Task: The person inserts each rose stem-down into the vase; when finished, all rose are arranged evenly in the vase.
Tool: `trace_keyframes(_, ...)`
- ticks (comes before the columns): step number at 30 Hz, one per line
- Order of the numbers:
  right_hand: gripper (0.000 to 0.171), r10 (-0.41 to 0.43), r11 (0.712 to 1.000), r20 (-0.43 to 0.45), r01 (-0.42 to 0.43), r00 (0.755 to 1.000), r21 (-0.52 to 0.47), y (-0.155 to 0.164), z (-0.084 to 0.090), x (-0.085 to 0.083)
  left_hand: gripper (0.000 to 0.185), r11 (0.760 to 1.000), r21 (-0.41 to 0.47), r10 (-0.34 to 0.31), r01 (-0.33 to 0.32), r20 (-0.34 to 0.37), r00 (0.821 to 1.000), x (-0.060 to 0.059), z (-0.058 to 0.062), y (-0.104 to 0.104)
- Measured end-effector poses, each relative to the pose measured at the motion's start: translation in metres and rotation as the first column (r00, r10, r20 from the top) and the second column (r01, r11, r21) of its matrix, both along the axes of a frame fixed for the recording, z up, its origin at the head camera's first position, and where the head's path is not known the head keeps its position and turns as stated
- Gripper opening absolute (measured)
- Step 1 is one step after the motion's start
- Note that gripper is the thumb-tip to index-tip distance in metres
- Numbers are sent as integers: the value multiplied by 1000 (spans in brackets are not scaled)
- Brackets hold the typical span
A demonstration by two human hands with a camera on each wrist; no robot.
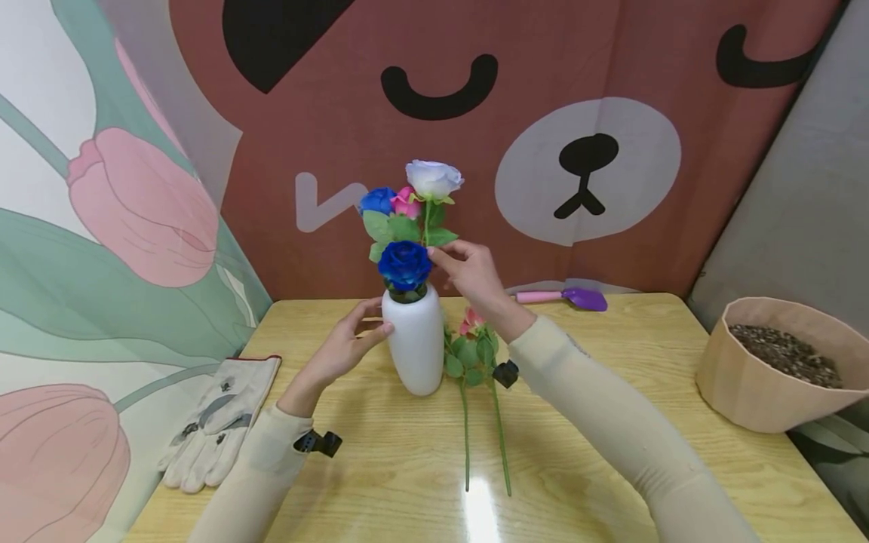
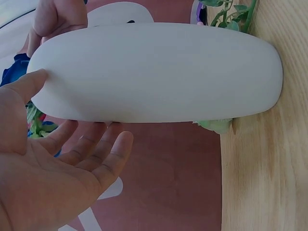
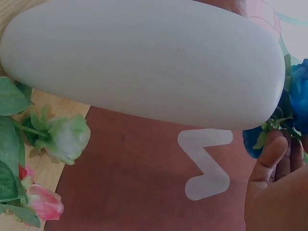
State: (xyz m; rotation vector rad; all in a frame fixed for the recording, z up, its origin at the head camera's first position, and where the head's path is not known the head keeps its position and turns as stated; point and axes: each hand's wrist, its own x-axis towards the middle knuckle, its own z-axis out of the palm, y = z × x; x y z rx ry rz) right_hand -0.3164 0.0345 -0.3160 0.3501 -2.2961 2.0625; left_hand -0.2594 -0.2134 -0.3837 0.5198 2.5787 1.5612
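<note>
A white vase (image 1: 416, 339) stands on the table, leaning slightly. My left hand (image 1: 349, 343) grips its left side near the top, thumb in front and fingers behind; the left wrist view shows the thumb (image 2: 36, 84) against the upper wall. Above the mouth are a front blue rose (image 1: 405, 265), another blue rose (image 1: 377, 201), a pink rose (image 1: 406, 202) and a tall white rose (image 1: 433, 179). My right hand (image 1: 471, 273) pinches at the white rose's stem, just beside the front blue rose. Its fingertips are partly hidden in the right wrist view.
Right of the vase, loose flowers lie with a pink bloom (image 1: 471, 322) and long green stems (image 1: 501, 437). Farther back is a purple spatula (image 1: 585, 299) with a pink handle. Work gloves (image 1: 217, 422) lie at left; a tan pot of dark soil (image 1: 747, 369) stands at right.
</note>
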Motion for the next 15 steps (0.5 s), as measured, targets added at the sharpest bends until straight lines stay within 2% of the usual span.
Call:
trace_keyframes(7, 33, 23, 999, 24, -22, 999, -31, 9, -5, 3, 58, 1000, -5, 2, -2, -2, 1000, 0, 0, 0)
trace_keyframes(15, 33, 55, 998, 34, -55, 998, 9, 24, -12, 8, 60, 1000, -15, 5, -5, 4, 1000, -1, 1, 0)
